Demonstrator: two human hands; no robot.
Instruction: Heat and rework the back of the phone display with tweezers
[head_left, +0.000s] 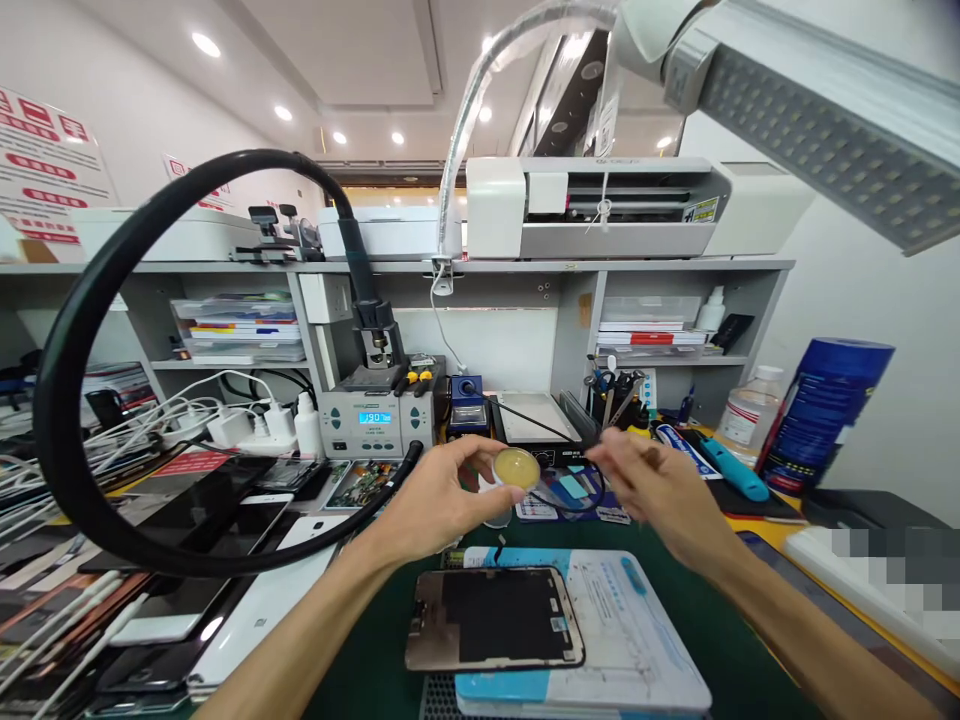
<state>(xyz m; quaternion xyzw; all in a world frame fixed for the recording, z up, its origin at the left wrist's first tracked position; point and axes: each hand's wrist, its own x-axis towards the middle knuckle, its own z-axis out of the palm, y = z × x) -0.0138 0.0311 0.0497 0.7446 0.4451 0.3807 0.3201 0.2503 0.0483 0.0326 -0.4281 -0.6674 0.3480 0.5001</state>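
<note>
My left hand (450, 495) grips a small round tub (516, 469) with yellowish contents, its open top facing me. To its right, my right hand (637, 480) is raised with its fingers pinched together at the end of a thin dark tool; the fingers are blurred, so the grip is only partly clear. Below both hands, a phone screen panel (495, 618) lies on a white and blue box (637, 640), its dark inner side up.
A rework station (379, 420) with a looping black hose (67, 300) stands at the back left. Phones (262, 570) and cables crowd the left side. A lamp (825, 120) hangs at the upper right. A bottle (746, 410) and blue roll (825, 415) stand right.
</note>
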